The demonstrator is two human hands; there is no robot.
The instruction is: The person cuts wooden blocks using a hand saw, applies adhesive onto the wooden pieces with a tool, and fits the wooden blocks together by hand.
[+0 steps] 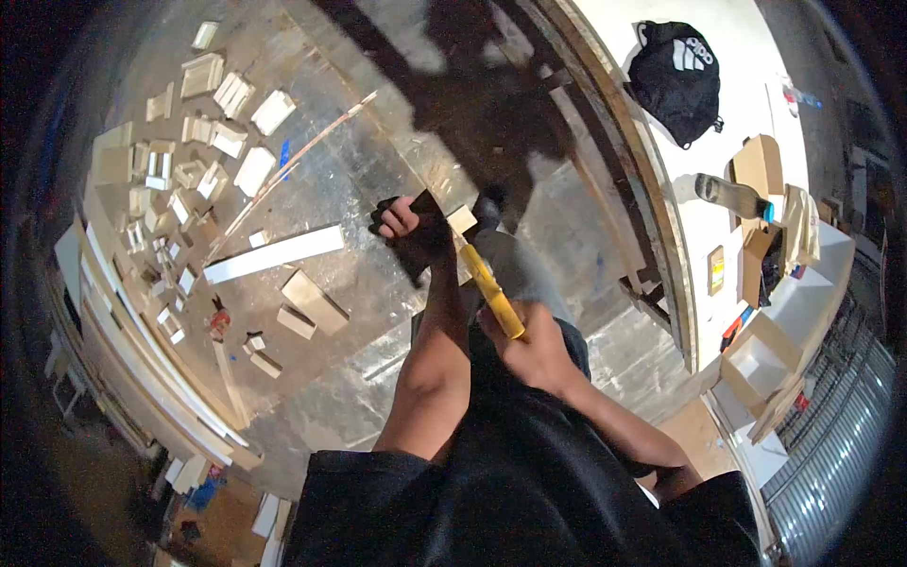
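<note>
Here's the yellow tool (pixel 484 276), slanting in front of the body, its near end in the right hand (pixel 532 350). Those fingers are clamped around it, gripping well back, most likely so the long far part stays free and easy to steer. The tool runs out ahead of the fingers, with just a short butt poking past them toward the black shirt. Its exact kind? Can't tell from here.

Just past its far tip sits a small pale wood block (pixel 461 219); whether the two touch, I can't say. Right beside the block, the left hand (pixel 406 225) is out front, fingers curled in, much of it dark. What those fingers close on, if anything, is hidden; the pose looks like steadying.

Out wider now, on the floor (pixel 376 331): a long white board (pixel 276 254) lies to the left, and beyond it a scatter of wooden pieces (pixel 230 142), spread perhaps to keep each one reachable. Over on the right, the table (pixel 694 170) carries a black bag (pixel 673 80) and a bottle (pixel 727 196) lying on its side, seemingly parked out of the way.
</note>
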